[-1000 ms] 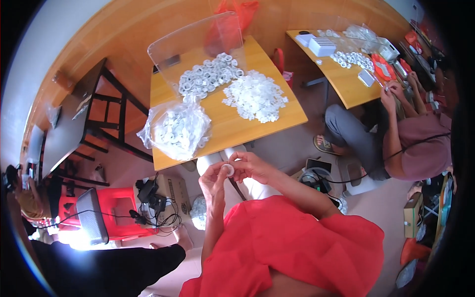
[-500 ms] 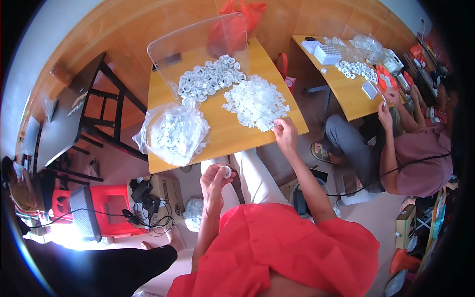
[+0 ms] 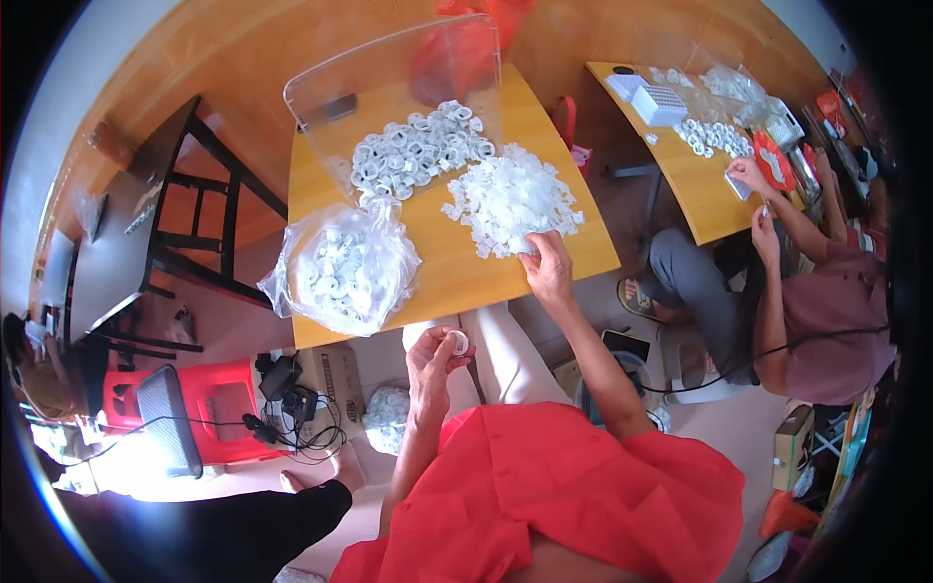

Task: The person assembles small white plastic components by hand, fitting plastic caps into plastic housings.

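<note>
Above my lap, my left hand (image 3: 432, 361) is closed on a small white round plastic part (image 3: 459, 342), its face turned up. My right hand (image 3: 550, 264) reaches to the near edge of a heap of small translucent plastic pieces (image 3: 510, 199) on the wooden table. Its thumb and fingers are pinched at the heap; whatever lies between them is too small to make out. Left of this heap lies a pile of white and grey ring-shaped parts (image 3: 413, 154). A clear plastic bag (image 3: 340, 277) with similar parts sits at the table's near left corner.
A clear plastic sheet-like tray (image 3: 394, 73) stands behind the ring pile. To the right, a co-worker (image 3: 816, 311) handles small parts at another table (image 3: 671, 170). A red stool (image 3: 228, 403), a box with black cables (image 3: 330, 389) and a dark table (image 3: 126, 219) are at left.
My right hand has moved slightly left, along the near edge of the translucent heap. My left hand, still holding the round part, has shifted a little right. The view has tilted slightly.
</note>
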A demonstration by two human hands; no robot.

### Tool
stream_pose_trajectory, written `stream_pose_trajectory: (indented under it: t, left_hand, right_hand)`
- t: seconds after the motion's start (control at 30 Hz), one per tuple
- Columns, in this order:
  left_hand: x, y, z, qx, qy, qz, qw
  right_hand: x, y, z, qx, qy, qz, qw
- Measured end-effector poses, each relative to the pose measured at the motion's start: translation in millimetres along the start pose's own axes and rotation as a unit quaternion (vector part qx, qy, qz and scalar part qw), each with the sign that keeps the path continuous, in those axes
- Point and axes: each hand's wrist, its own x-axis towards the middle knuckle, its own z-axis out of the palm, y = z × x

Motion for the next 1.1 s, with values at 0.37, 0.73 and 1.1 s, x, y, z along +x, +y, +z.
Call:
stream_pose_trajectory:
  t: [0.37,0.73,1.1]
  left_hand:
    - [17.1,10.9,-5.3,-0.078,0.005,0.018,0.997]
    - [27.5,15.4,-8.8,-0.12,0.001,0.008,0.993]
    - [23.7,13.0,-14.1,-0.136,-0.014,-0.008,0.991]
  right_hand:
    - [19.2,-39.6,32.0,-0.069,-0.15,-0.102,0.981]
    - [20.4,-43.3,45.8,-0.14,-0.176,-0.137,0.965]
    - [20.1,-43.3,33.1,-0.121,-0.14,-0.1,0.978]
